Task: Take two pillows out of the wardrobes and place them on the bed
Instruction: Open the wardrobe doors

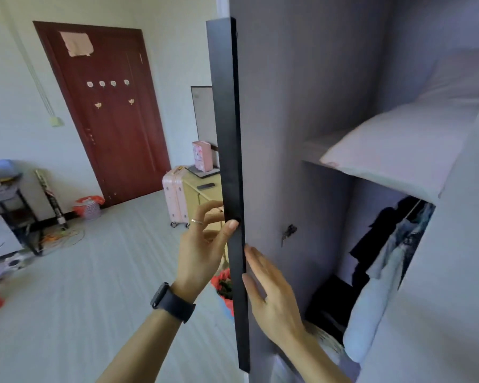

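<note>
The wardrobe door (228,150) stands open, its dark edge facing me. My left hand (205,244) grips that edge, thumb on the near side and fingers curled round the far side. My right hand (271,294) lies flat and open against the door's inner face, just right of the edge. Inside the wardrobe, a white pillow (393,150) lies on the upper shelf (313,161), with a second pale pillow (459,76) stacked behind and above it. The bed is not in view.
Clothes (385,258) hang below the shelf. A red room door (108,111) is at the back left. A pink suitcase (174,197) and a yellow cabinet (202,197) stand behind the wardrobe door. A dark table (9,200) and cables sit at the left. A red flower pot (223,286) is on the floor.
</note>
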`<act>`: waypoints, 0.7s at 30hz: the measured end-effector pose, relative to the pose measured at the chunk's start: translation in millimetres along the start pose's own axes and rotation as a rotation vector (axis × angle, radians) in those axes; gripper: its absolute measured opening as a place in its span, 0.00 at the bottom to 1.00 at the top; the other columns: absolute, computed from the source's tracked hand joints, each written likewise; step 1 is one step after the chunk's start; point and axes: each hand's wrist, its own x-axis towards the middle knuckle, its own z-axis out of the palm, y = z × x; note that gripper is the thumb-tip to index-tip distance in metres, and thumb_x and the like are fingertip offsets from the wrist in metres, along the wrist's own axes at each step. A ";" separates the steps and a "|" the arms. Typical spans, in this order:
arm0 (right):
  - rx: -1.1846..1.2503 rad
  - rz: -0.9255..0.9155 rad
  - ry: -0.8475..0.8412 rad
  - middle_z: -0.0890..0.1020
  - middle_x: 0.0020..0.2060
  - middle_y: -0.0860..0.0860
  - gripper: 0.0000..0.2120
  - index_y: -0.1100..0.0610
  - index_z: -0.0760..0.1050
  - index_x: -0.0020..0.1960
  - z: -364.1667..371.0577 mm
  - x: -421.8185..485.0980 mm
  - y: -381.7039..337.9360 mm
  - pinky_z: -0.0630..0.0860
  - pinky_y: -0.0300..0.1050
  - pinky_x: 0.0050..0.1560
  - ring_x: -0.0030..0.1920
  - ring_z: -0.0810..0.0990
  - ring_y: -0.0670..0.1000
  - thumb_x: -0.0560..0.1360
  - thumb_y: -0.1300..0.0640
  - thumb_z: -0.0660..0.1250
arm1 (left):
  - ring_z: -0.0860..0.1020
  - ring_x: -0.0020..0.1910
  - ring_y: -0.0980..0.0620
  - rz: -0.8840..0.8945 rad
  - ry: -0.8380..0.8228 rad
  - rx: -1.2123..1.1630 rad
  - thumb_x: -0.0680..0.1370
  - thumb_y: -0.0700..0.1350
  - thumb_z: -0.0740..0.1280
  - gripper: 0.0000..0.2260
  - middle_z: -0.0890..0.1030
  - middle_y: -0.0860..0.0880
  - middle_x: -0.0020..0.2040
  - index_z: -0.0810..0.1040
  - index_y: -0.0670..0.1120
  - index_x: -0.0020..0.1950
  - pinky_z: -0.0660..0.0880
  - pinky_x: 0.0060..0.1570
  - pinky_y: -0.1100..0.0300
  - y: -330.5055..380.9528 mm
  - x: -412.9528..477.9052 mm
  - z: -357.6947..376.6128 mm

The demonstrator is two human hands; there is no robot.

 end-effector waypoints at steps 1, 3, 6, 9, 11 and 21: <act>-0.023 -0.004 -0.016 0.67 0.76 0.41 0.27 0.33 0.57 0.78 13.0 5.5 -1.1 0.67 0.34 0.71 0.74 0.68 0.43 0.84 0.50 0.61 | 0.84 0.41 0.59 0.012 0.048 0.053 0.77 0.51 0.71 0.18 0.82 0.60 0.54 0.69 0.70 0.59 0.77 0.42 0.67 -5.9 2.2 -9.0; -0.081 -0.024 -0.055 0.61 0.79 0.41 0.29 0.30 0.52 0.77 37.9 17.7 -2.2 0.75 0.39 0.66 0.75 0.67 0.44 0.84 0.49 0.61 | 0.83 0.43 0.60 0.029 0.091 0.135 0.77 0.51 0.71 0.24 0.79 0.65 0.57 0.66 0.77 0.60 0.80 0.43 0.63 -17.9 8.4 -26.5; -0.177 -0.048 -0.117 0.51 0.81 0.41 0.33 0.29 0.45 0.78 70.8 38.5 -3.8 0.78 0.47 0.61 0.77 0.63 0.49 0.84 0.49 0.61 | 0.83 0.47 0.62 0.008 0.090 0.182 0.77 0.49 0.72 0.28 0.78 0.68 0.57 0.64 0.75 0.65 0.81 0.44 0.64 -35.9 21.1 -47.6; -0.235 -0.069 -0.126 0.49 0.82 0.45 0.36 0.33 0.45 0.79 98.1 61.9 -3.5 0.78 0.47 0.60 0.78 0.60 0.51 0.82 0.51 0.64 | 0.82 0.50 0.64 -0.021 0.098 0.240 0.78 0.47 0.73 0.31 0.78 0.65 0.59 0.61 0.73 0.70 0.80 0.46 0.68 -53.7 39.4 -62.4; -0.272 -0.051 -0.149 0.50 0.82 0.48 0.39 0.35 0.45 0.80 114.8 74.4 -3.1 0.80 0.50 0.60 0.79 0.59 0.54 0.81 0.52 0.66 | 0.81 0.49 0.66 -0.046 0.086 0.261 0.78 0.46 0.72 0.33 0.79 0.59 0.62 0.58 0.75 0.69 0.78 0.47 0.71 -65.2 53.6 -71.5; -0.365 -0.047 -0.100 0.59 0.80 0.56 0.48 0.41 0.48 0.82 157.4 88.3 6.8 0.80 0.51 0.61 0.75 0.68 0.58 0.74 0.58 0.75 | 0.80 0.57 0.64 0.027 0.038 0.291 0.80 0.43 0.67 0.34 0.73 0.69 0.63 0.55 0.71 0.76 0.81 0.50 0.62 -112.1 75.2 -83.7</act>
